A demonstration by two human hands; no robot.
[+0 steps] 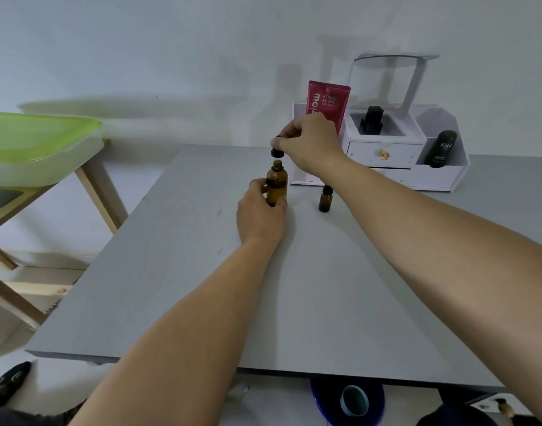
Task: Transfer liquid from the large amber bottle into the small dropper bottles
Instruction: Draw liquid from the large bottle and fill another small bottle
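Observation:
The large amber bottle (276, 179) stands upright on the grey table (202, 287), its neck uncovered. My left hand (259, 215) grips its lower body from the near side. Just above the neck, my right hand (309, 146) pinches the bottle's black cap (276, 152) between its fingertips. A small amber dropper bottle (325, 199) with a black cap stands to the right, under my right wrist and apart from both hands.
A white cosmetics organiser (386, 149) at the table's back right holds a red tube (326, 103), a black bottle (371, 119) and a dark tube (441, 149). A green-lidded plastic box (39, 146) rests on a wooden stand at left. Under the near edge sits a blue object (348, 401).

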